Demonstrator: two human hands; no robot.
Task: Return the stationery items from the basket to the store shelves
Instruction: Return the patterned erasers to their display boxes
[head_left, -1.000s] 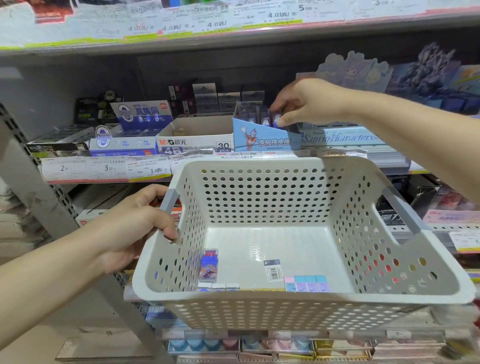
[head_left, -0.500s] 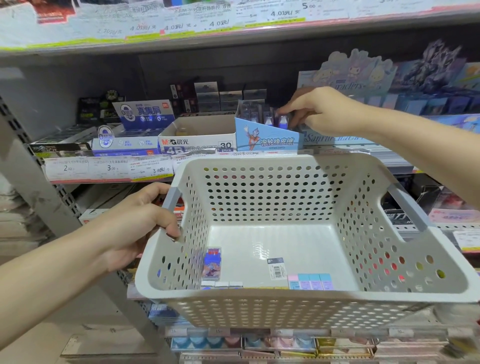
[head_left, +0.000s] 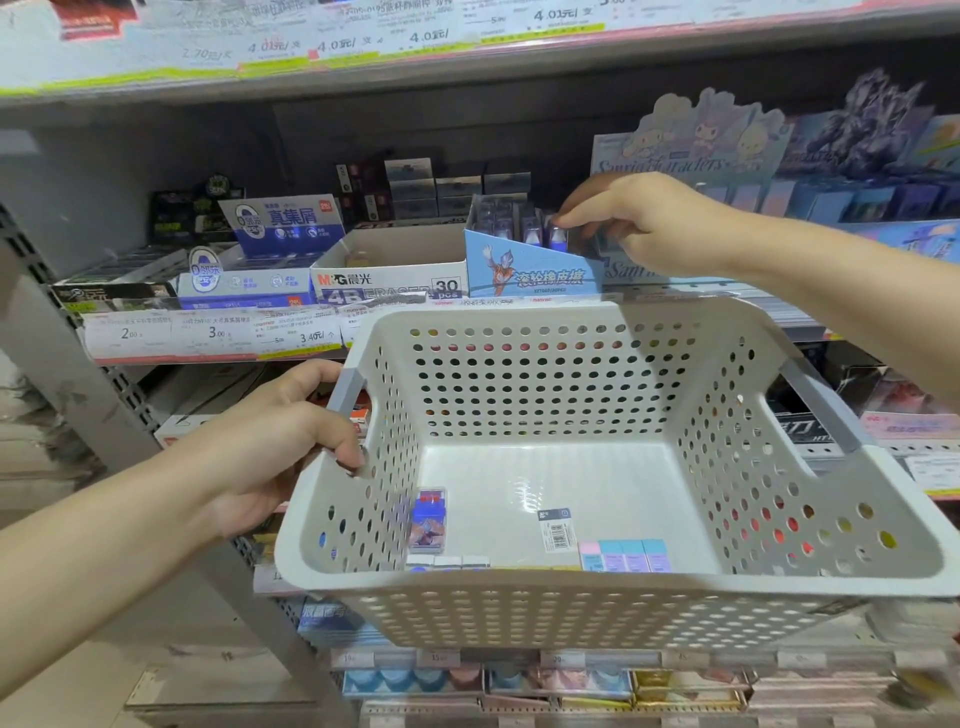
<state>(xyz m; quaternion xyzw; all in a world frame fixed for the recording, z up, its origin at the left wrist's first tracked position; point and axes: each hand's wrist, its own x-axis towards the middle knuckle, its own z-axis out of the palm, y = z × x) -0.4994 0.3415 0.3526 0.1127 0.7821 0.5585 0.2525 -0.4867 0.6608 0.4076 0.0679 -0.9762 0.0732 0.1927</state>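
fingers of right hand (head_left: 644, 223) pinch an eraser (head_left: 556, 235); left hand (head_left: 270, 447) grips basket (head_left: 571, 608).

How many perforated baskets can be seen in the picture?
1. The white basket is in front of the shelves, and the left hand grips its grey handle. More baskets outside the view cannot be excluded.

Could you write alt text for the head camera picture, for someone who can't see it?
A person's left hand holds a white perforated basket by its handle while the right hand reaches to a blue eraser display box on a store shelf. A few small erasers lie in the basket.
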